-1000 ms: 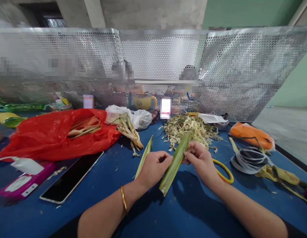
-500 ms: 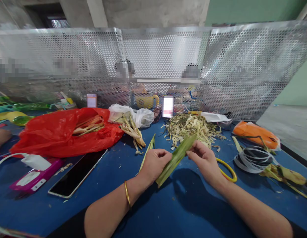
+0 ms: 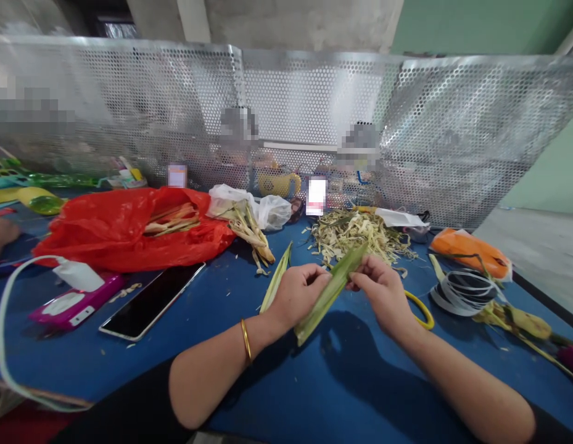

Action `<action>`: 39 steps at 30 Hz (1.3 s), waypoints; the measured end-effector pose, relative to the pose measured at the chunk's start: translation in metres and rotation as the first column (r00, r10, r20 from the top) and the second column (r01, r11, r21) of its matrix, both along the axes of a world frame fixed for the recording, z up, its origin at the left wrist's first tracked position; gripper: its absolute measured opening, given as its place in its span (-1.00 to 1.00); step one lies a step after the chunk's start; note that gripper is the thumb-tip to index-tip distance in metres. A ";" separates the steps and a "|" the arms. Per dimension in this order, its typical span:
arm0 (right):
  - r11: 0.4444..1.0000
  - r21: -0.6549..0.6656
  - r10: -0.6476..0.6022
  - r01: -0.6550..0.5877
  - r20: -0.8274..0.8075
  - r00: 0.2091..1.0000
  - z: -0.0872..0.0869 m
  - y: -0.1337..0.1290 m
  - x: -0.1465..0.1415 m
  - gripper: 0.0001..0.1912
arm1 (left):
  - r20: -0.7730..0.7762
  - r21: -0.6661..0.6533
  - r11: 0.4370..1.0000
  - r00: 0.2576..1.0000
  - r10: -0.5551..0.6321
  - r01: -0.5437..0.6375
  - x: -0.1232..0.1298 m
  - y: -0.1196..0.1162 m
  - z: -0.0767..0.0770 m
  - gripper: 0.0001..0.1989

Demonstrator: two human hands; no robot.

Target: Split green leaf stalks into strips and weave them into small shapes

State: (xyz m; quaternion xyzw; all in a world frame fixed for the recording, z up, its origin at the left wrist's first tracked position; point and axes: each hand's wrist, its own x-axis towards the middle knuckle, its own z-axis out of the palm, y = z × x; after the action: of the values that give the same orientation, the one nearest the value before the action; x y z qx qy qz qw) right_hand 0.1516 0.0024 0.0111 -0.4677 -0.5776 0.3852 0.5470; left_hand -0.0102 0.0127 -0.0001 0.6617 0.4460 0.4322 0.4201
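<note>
At centre frame we pinch the green leaf strip (image 3: pixel 330 291) with both hands: left hand (image 3: pixel 298 295) at its middle, right hand (image 3: pixel 381 290) near its upper end, above the blue desk (image 3: pixel 286 382). Uneven pulling could tear it crookedly, and its lower end hangs free and could sway.

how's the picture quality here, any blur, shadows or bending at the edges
Head view: the hands, left and right, and the green leaf strip are sharp; soft shadows fall on the blue table beneath them; the perforated metal screen bows from wide-angle distortion; pixelated patches mask areas behind it.
</note>
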 end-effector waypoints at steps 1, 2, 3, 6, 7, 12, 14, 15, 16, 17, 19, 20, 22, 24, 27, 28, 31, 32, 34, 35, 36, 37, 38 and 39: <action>1.000 0.013 -0.018 0.018 -0.002 1.000 0.000 0.000 -0.001 -0.93 | -0.012 0.012 1.000 1.000 -0.001 0.001 0.000 0.000 0.000 -0.73; 0.999 0.025 -0.034 0.034 -0.006 0.999 0.000 -0.001 -0.002 -0.92 | -0.024 0.026 1.000 1.000 0.001 0.000 0.000 0.000 -0.001 -0.71; 0.998 0.034 -0.048 0.049 -0.011 0.999 0.000 -0.001 -0.003 -0.90 | -0.036 0.041 0.999 0.999 0.001 0.000 0.000 0.000 -0.001 -0.70; 0.996 0.035 -0.081 0.082 -0.014 0.997 -0.003 -0.001 -0.003 -0.85 | -0.071 0.095 0.995 0.997 -0.012 0.018 0.000 -0.002 -0.003 -0.72; 0.995 0.027 -0.095 0.095 -0.011 0.995 -0.004 -0.002 -0.002 -0.83 | -0.085 0.112 0.993 0.996 -0.018 0.027 0.000 -0.003 -0.003 -0.72; 0.991 0.015 -0.135 0.135 0.040 0.990 -0.006 -0.006 0.004 -0.81 | -0.057 0.066 0.996 0.997 -0.054 0.058 0.002 -0.003 -0.008 -0.74; 0.989 0.052 -0.139 0.136 0.060 0.989 -0.006 -0.009 0.005 -0.82 | 0.012 -0.024 0.996 0.997 -0.080 0.081 0.002 -0.001 -0.010 -0.75; 0.987 0.082 -0.142 0.136 0.070 0.987 -0.005 -0.010 0.005 -0.83 | 0.048 -0.070 0.993 0.995 -0.087 0.090 0.003 0.000 -0.011 -0.75; 0.984 0.115 -0.146 0.136 0.083 0.986 -0.006 -0.011 0.005 -0.84 | 0.079 -0.106 0.990 0.993 -0.089 0.097 0.003 0.000 -0.011 -0.76; 0.980 0.145 -0.150 0.135 0.096 0.984 -0.006 -0.012 0.005 -0.85 | 0.105 -0.129 0.987 0.991 -0.086 0.100 0.003 0.001 -0.012 -0.76; 0.974 0.185 -0.154 0.130 0.122 0.980 -0.008 -0.013 0.006 -0.87 | 0.136 -0.140 0.985 0.988 -0.077 0.097 0.003 0.002 -0.013 -0.76; 0.973 0.193 -0.152 0.124 0.135 0.979 -0.009 -0.012 0.006 -0.88 | 0.142 -0.138 0.986 0.987 -0.071 0.091 0.003 0.002 -0.013 -0.76; 0.973 0.203 -0.141 0.109 0.150 0.979 -0.011 -0.011 0.008 -0.88 | 0.149 -0.144 0.986 0.987 -0.060 0.081 0.003 0.002 -0.012 -0.75; 0.973 0.210 -0.126 0.092 0.156 0.980 -0.012 -0.009 0.009 -0.89 | 0.163 -0.168 0.982 0.985 -0.057 0.085 0.004 0.001 -0.010 -0.73; 0.977 0.203 -0.091 0.057 0.161 0.983 -0.012 -0.008 0.008 -0.89 | 0.173 -0.171 0.976 0.979 -0.107 0.137 0.004 -0.001 -0.006 -0.67; 0.980 0.194 -0.070 0.037 0.167 0.984 -0.012 -0.009 0.007 -0.87 | 0.164 -0.151 0.978 0.979 -0.121 0.146 0.004 -0.002 -0.005 -0.66; 0.988 0.147 0.017 -0.045 0.187 0.982 -0.011 -0.011 0.003 -0.84 | 0.129 -0.097 0.987 0.985 -0.114 0.127 0.005 -0.005 -0.004 -0.67; 0.989 0.135 0.038 -0.065 0.192 0.981 -0.011 -0.012 0.002 -0.84 | 0.133 -0.103 0.987 0.985 -0.109 0.123 0.005 -0.005 -0.004 -0.66; 0.988 0.129 0.052 -0.078 0.196 0.979 -0.011 -0.013 0.002 -0.84 | 0.179 -0.163 0.976 0.977 -0.115 0.145 0.005 -0.005 -0.005 -0.63; 0.988 0.132 0.049 -0.076 0.196 0.979 -0.011 -0.012 0.002 -0.84 | 0.220 -0.205 0.965 0.968 -0.120 0.166 0.006 -0.005 -0.006 -0.62; 0.988 0.137 0.044 -0.072 0.195 0.980 -0.012 -0.012 0.003 -0.84 | 0.266 -0.246 0.951 0.956 -0.122 0.190 0.006 -0.004 -0.007 -0.63; 0.988 0.142 0.040 -0.068 0.194 0.980 -0.013 -0.012 0.004 -0.85 | 0.314 -0.288 0.935 0.943 -0.109 0.205 0.006 -0.003 -0.008 -0.64; 0.987 0.151 0.033 -0.063 0.191 0.981 -0.013 -0.012 0.005 -0.86 | 0.359 -0.333 0.919 0.930 -0.084 0.211 0.006 -0.002 -0.008 -0.67; 0.985 0.162 0.027 -0.059 0.188 0.982 -0.013 -0.013 0.006 -0.87 | 0.395 -0.379 0.901 0.918 -0.048 0.210 0.006 0.000 -0.009 -0.70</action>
State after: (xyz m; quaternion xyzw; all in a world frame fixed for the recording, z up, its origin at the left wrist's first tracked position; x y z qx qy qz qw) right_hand 0.1573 -0.0103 -0.0021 -0.4415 -0.6662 0.3021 0.5196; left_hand -0.0041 0.0124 -0.0091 0.4909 0.3929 0.4169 0.6564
